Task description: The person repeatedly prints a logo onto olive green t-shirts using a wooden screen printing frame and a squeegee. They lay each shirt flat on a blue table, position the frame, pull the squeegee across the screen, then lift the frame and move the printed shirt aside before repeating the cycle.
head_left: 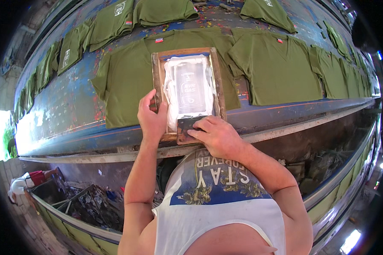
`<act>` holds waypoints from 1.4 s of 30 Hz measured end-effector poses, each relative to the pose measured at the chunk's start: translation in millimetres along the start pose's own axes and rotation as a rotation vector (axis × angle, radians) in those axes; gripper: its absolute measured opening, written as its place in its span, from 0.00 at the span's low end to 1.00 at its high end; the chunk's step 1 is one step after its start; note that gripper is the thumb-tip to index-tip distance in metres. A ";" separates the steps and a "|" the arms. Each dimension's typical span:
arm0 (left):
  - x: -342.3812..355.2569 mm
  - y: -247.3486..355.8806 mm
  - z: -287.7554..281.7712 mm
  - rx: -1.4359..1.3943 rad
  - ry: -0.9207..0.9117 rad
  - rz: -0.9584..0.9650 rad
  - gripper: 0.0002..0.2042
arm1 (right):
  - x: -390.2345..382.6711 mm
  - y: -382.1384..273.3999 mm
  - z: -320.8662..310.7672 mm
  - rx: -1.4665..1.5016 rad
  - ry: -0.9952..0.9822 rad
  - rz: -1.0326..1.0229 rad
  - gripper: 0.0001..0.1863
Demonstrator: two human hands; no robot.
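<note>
A wooden-edged printing screen (218, 80) lies on the chest of a green T-shirt (125, 87) spread on the long table. Thick white ink (171, 91) rings its mesh, where pale lettering shows through. My left hand (152, 117) grips the screen's left rail, fingers outside and thumb inside. At the near end, my right hand (220, 135) is closed on a dark, flat squeegee (186, 131), fingers over its top. The squeegee's lower edge is hidden, so its contact with the mesh does not show.
More green T-shirts lie along the table, one to the right (281, 72) and several running off left. Those at the far side bear white prints (120, 8). A metal rail (259, 135) edges the near side. At lower left, another person (23, 185) bends beside a cluttered trough (89, 208).
</note>
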State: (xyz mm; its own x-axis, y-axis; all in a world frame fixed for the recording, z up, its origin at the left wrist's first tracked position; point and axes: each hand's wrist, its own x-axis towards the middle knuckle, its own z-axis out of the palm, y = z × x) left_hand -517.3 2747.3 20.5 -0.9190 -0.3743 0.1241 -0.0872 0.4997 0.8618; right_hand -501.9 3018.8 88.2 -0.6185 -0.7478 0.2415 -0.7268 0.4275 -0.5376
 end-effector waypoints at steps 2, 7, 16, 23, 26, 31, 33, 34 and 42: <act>-5.6 -1.6 0.6 0.071 0.010 0.120 0.26 | -4.2 -0.8 0.2 0.063 -0.008 0.020 0.23; -11.0 -8.2 2.4 0.119 0.032 0.309 0.25 | -15.0 12.0 -9.0 0.158 0.211 0.148 0.26; -35.0 -5.6 -4.1 0.155 0.180 0.495 0.15 | -39.1 57.4 5.5 0.801 0.531 0.760 0.33; -48.2 33.4 11.9 0.061 0.198 0.317 0.17 | -57.3 79.3 -20.3 0.903 0.366 0.616 0.36; -58.8 69.1 53.3 -0.058 0.201 0.235 0.19 | -84.9 103.3 -57.1 1.010 0.472 0.503 0.35; -73.2 146.8 176.0 -0.241 0.179 0.211 0.17 | -165.1 166.4 -129.0 0.864 0.653 0.535 0.31; -81.5 182.0 231.6 -0.243 0.141 0.184 0.18 | -205.7 194.3 -162.0 0.869 0.732 0.541 0.31; -86.0 199.2 260.7 -0.247 0.122 0.223 0.19 | -228.2 208.1 -179.3 0.856 0.747 0.585 0.31; -130.7 295.7 441.8 -0.320 -0.095 0.342 0.23 | -373.0 283.2 -288.1 0.974 0.965 0.784 0.30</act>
State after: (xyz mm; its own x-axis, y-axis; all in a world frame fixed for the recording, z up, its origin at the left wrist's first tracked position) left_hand -592.9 3289.1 41.8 -0.9068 -0.1498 0.3940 0.3353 0.3103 0.8895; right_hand -563.1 3565.1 78.5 -0.9592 0.2478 -0.1363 0.0801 -0.2240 -0.9713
